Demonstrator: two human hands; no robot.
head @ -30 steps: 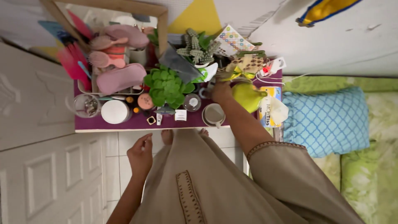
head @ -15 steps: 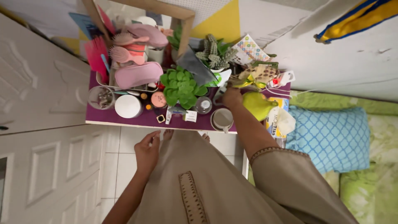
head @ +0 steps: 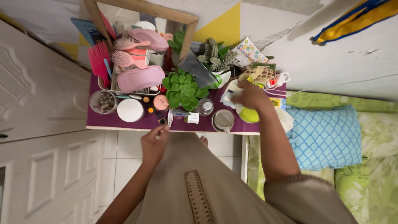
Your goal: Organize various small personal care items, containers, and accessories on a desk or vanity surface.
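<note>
**Right hand on white cloth above the yellow-green pot; left hand at the worktop edge**

Obs. 1: The right hand [head: 248, 96] is extended over the purple worktop [head: 103, 120], its grip pressed around a crumpled white cloth [head: 229, 98]. The cloth sits just left of the knuckles, above the grey cup.

Obs. 2: A yellow-green pot [head: 250, 115] shows directly under the right wrist, partly hidden by it. Contact between hand and pot: cannot tell.

Obs. 3: The grey cup [head: 224, 119] stands on its saucer immediately left of the pot, at the worktop's front edge.

Obs. 4: The left hand [head: 154, 143] is well left of the pot, at the front edge. Fingers curl loosely, fingertips beside a small dark square item [head: 162, 121]; nothing visibly pinched.

Obs. 5: A green succulent [head: 182, 89] stands left of the pot, behind the cup. A blue patterned pillow [head: 325, 135] lies right of the pot, on the bed.
</note>
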